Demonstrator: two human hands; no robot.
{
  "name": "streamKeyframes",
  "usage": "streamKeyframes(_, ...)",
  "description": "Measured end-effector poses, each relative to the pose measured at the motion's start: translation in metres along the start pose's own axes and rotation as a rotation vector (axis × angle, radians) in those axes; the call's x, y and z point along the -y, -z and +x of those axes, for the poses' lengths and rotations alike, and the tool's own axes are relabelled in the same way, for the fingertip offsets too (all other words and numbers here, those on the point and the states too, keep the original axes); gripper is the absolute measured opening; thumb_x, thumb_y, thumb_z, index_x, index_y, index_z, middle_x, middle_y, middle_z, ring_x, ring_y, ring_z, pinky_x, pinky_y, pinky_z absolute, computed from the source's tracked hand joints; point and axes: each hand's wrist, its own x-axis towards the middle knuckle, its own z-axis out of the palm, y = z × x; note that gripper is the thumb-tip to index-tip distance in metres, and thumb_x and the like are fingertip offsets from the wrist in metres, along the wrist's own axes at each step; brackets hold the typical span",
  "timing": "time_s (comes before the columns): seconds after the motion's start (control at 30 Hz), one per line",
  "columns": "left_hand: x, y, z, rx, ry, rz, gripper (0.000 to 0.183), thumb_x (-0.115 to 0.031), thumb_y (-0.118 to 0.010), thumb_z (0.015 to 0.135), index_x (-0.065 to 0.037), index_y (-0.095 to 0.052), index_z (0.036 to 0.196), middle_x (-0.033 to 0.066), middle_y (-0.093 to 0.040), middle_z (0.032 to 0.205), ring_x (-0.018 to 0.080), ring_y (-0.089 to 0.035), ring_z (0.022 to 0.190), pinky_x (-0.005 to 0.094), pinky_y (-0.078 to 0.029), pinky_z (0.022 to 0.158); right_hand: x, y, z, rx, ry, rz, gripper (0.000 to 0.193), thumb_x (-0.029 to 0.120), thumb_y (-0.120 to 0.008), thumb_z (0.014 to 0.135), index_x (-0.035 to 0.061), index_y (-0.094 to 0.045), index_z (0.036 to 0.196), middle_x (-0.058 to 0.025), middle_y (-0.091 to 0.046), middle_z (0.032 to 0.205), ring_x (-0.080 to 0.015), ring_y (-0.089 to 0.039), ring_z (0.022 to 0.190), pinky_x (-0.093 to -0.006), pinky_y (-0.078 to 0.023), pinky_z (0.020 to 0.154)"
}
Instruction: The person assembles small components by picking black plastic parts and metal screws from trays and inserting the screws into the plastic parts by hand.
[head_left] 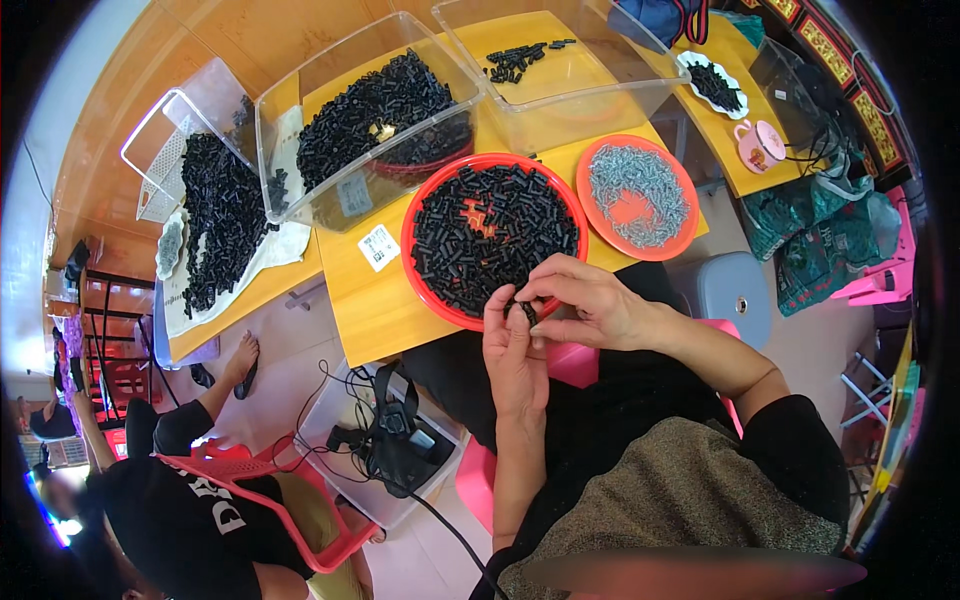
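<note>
Both of my hands meet just over the near rim of a red basin [409, 262]. My left hand [515, 355] pinches a small black plastic piece [529, 312] between thumb and fingers. My right hand [595, 308] closes on the same piece from the right, thumb and fingertips against it; whether it holds a second tiny part, I cannot tell. Many short black tubular pieces [540, 215] fill the basin, with some red bottom showing through. To its right, an orange-red plate [628, 208] carries a spread of small silver screws [665, 195].
Behind the basin stand two clear plastic bins, one heaped with black pieces [385, 105], the other [600, 105] with a few. More black pieces [215, 215] cover a white cloth at left. A person in black [180, 520] sits lower left, near a box of cables [400, 440].
</note>
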Motion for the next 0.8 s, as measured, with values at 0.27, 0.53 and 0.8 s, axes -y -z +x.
streamKeyframes(0.27, -0.002, 0.008, -0.001, 0.119, 0.167, 0.032, 0.024, -0.022, -0.047, 0.097, -0.001, -0.057, 0.106, 0.0046, -0.06, 0.098, 0.0108, -0.056, 0.085, 0.0248, -0.044, 0.075, -0.008, 0.012, 0.002, 0.053, 0.097, -0.093, 0.035, 0.012, -0.073, 0.074, 0.0, -0.058, 0.104, -0.0111, -0.053, 0.096, -0.0236, -0.057, 0.083, -0.0327, -0.048, 0.071)
streamKeyframes(0.53, 0.0, 0.006, -0.003, 0.171, 0.169, 0.196, 0.026, -0.023, -0.047, 0.097, -0.001, -0.059, 0.103, 0.0023, -0.061, 0.093, 0.0082, -0.055, 0.079, 0.0229, -0.044, 0.074, 0.003, 0.039, 0.025, 0.557, 0.147, -0.505, 0.034, 0.034, -0.063, 0.08, 0.0025, -0.051, 0.084, -0.0113, -0.051, 0.081, -0.0289, -0.058, 0.07, -0.0391, -0.048, 0.058)
streamKeyframes(0.8, -0.001, -0.002, -0.006, 0.095, 0.242, 0.214, 0.025, -0.021, -0.047, 0.097, 0.0, -0.059, 0.107, 0.0018, -0.062, 0.093, 0.0077, -0.056, 0.078, 0.0216, -0.045, 0.072, 0.007, 0.041, 0.034, 0.699, 0.16, -0.713, 0.042, 0.043, -0.06, 0.081, 0.0022, -0.049, 0.078, -0.0114, -0.054, 0.062, -0.0305, -0.059, 0.052, -0.04, -0.047, 0.045)
